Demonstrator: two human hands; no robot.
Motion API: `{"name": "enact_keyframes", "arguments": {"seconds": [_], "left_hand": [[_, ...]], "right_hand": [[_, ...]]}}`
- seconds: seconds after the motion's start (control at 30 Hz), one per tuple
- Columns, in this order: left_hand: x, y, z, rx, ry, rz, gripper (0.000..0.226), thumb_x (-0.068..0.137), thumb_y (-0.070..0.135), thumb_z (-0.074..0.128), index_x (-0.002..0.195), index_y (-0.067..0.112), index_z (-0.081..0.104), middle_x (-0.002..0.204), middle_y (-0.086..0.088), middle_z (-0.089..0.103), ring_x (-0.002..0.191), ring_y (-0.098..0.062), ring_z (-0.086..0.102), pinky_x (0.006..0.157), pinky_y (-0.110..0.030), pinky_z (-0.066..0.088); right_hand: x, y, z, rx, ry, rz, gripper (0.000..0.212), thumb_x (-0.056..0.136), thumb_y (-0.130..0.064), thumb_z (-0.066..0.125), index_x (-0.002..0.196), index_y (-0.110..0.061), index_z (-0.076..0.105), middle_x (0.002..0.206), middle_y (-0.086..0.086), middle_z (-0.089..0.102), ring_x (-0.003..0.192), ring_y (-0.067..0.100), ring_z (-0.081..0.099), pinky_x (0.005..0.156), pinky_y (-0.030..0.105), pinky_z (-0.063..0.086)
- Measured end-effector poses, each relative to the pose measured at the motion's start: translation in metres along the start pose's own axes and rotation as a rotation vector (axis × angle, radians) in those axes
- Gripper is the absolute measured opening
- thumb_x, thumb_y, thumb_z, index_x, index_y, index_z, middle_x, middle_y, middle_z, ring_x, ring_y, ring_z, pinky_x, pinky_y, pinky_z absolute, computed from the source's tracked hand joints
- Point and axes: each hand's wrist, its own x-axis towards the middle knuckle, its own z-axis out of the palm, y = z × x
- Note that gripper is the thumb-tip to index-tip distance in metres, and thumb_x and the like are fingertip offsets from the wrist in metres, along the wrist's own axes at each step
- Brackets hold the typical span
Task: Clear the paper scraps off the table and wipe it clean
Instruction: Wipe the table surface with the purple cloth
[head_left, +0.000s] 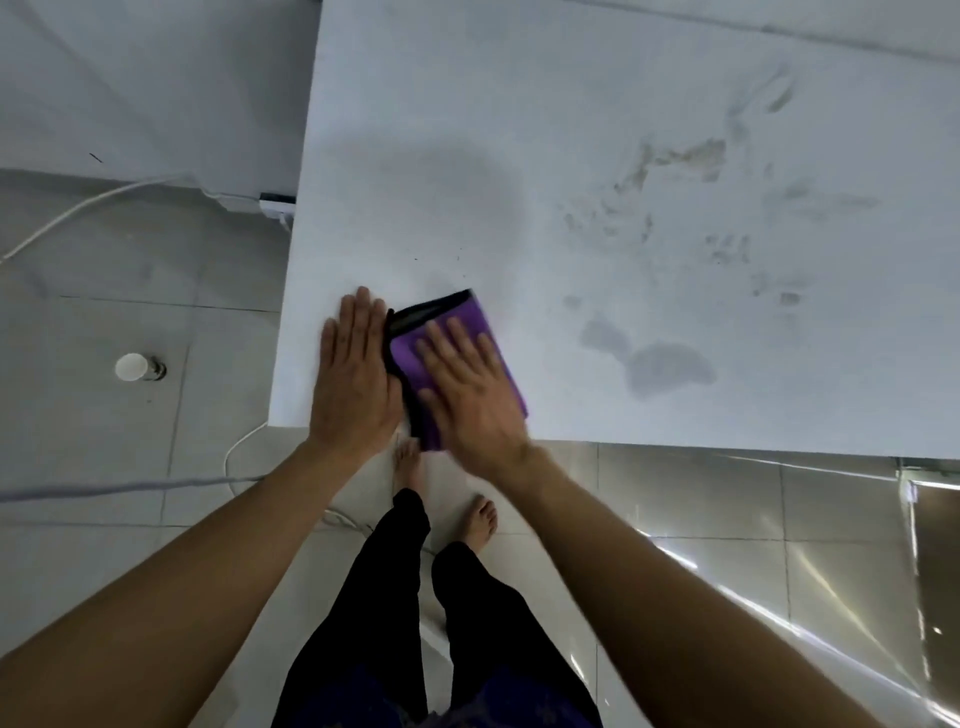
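Head view: cloth (457, 358) under right fingers (441, 348).

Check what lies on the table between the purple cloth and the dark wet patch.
Head view: only bare tabletop separates purple cloth from wet patch.

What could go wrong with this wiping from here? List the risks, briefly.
1. The purple cloth overhangs the near edge of the table; a pull toward the body could drag it off onto the floor.
2. The grey smudges and streaks lie well to the right of the cloth, so they may be missed.
3. The right hand presses flat on the cloth and the left hand on the bare table: flat palms may leave new marks.
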Motion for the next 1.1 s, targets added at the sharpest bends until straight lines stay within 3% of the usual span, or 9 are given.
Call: {"name": "enact_keyframes", "arguments": {"seconds": [0.1, 0.23, 0.33, 0.43, 0.6, 0.7, 0.8, 0.93, 1.1], "left_hand": [[0.005, -0.014, 0.001, 0.053, 0.039, -0.059, 0.064, 0.104, 0.031, 0.023, 0.157, -0.003, 0.012, 0.166, -0.02, 0.009, 0.155, -0.031, 0.005, 0.126, -0.049, 0.011], [0.024, -0.025, 0.001, 0.085, 0.106, -0.094, 0.062, 0.105, 0.031, 0.021, 0.157, -0.001, 0.014, 0.166, -0.018, 0.011, 0.155, -0.029, 0.006, 0.126, -0.046, 0.009], [0.042, -0.022, -0.002, 0.073, 0.134, -0.115, 0.064, 0.104, 0.033, 0.023, 0.158, 0.001, 0.013, 0.168, -0.014, 0.007, 0.156, -0.026, 0.004, 0.126, -0.045, 0.008], [0.05, -0.021, -0.005, 0.079, 0.131, -0.143, 0.064, 0.104, 0.034, 0.02, 0.159, 0.003, 0.011, 0.168, -0.012, 0.004, 0.156, -0.025, 0.002, 0.126, -0.045, 0.009], [0.057, -0.024, -0.009, 0.053, 0.141, -0.096, 0.062, 0.103, 0.031, 0.019, 0.156, 0.0, 0.024, 0.164, -0.019, 0.022, 0.153, -0.031, 0.018, 0.124, -0.048, 0.017], [0.086, -0.033, -0.014, 0.115, 0.155, -0.163, 0.065, 0.1, 0.031, 0.018, 0.153, -0.004, 0.027, 0.161, -0.025, 0.025, 0.151, -0.037, 0.022, 0.123, -0.051, 0.016], [0.126, -0.026, -0.012, 0.136, 0.149, -0.113, 0.066, 0.101, 0.031, 0.017, 0.154, -0.007, 0.02, 0.164, -0.024, 0.016, 0.153, -0.035, 0.014, 0.125, -0.048, 0.01], [0.169, 0.01, -0.006, 0.102, 0.117, 0.009, 0.067, 0.101, 0.033, 0.014, 0.155, -0.006, 0.018, 0.164, -0.023, 0.013, 0.154, -0.034, 0.011, 0.126, -0.048, 0.01], [0.209, 0.018, -0.003, 0.095, 0.119, 0.161, 0.063, 0.099, 0.025, 0.023, 0.149, -0.013, 0.031, 0.158, -0.029, 0.027, 0.149, -0.041, 0.024, 0.126, -0.046, 0.006]], "right_hand": [[0.016, -0.005, 0.008, -0.1, -0.095, -0.141, 0.057, 0.107, -0.043, 0.023, 0.159, -0.022, 0.011, 0.166, -0.002, 0.004, 0.153, 0.018, -0.006, 0.124, 0.046, 0.004], [0.082, 0.053, -0.002, -0.196, -0.066, -0.366, 0.053, 0.107, -0.041, 0.026, 0.157, -0.024, 0.021, 0.164, 0.0, 0.021, 0.153, 0.023, 0.01, 0.123, 0.049, 0.011], [0.112, 0.129, -0.029, -0.237, 0.076, -0.04, 0.055, 0.104, -0.037, 0.025, 0.154, -0.016, 0.028, 0.16, 0.01, 0.029, 0.15, 0.032, 0.022, 0.118, 0.056, 0.021], [0.094, 0.149, -0.046, -0.203, 0.045, 0.291, 0.064, 0.099, -0.041, 0.015, 0.157, -0.015, 0.021, 0.165, 0.008, 0.015, 0.152, 0.03, 0.009, 0.122, 0.053, 0.01], [0.094, 0.021, 0.006, -0.206, -0.059, -0.122, 0.059, 0.103, -0.039, 0.026, 0.157, -0.017, 0.018, 0.165, 0.009, 0.014, 0.153, 0.029, 0.005, 0.122, 0.054, 0.009], [0.15, 0.029, 0.005, -0.182, -0.051, -0.281, 0.055, 0.105, -0.039, 0.025, 0.157, -0.023, 0.019, 0.165, 0.002, 0.016, 0.153, 0.022, 0.008, 0.123, 0.048, 0.008], [0.178, 0.113, -0.018, -0.256, 0.075, -0.07, 0.054, 0.103, -0.034, 0.029, 0.152, -0.013, 0.035, 0.159, 0.01, 0.033, 0.149, 0.031, 0.024, 0.119, 0.055, 0.021], [0.136, 0.184, -0.045, -0.223, 0.14, 0.458, 0.061, 0.102, -0.039, 0.016, 0.158, -0.014, 0.014, 0.166, 0.007, 0.01, 0.153, 0.026, 0.005, 0.122, 0.051, 0.007], [0.135, 0.091, -0.018, -0.15, 0.115, 0.152, 0.056, 0.104, -0.033, 0.028, 0.156, -0.011, 0.025, 0.163, 0.01, 0.02, 0.152, 0.028, 0.011, 0.121, 0.052, 0.011]]}}
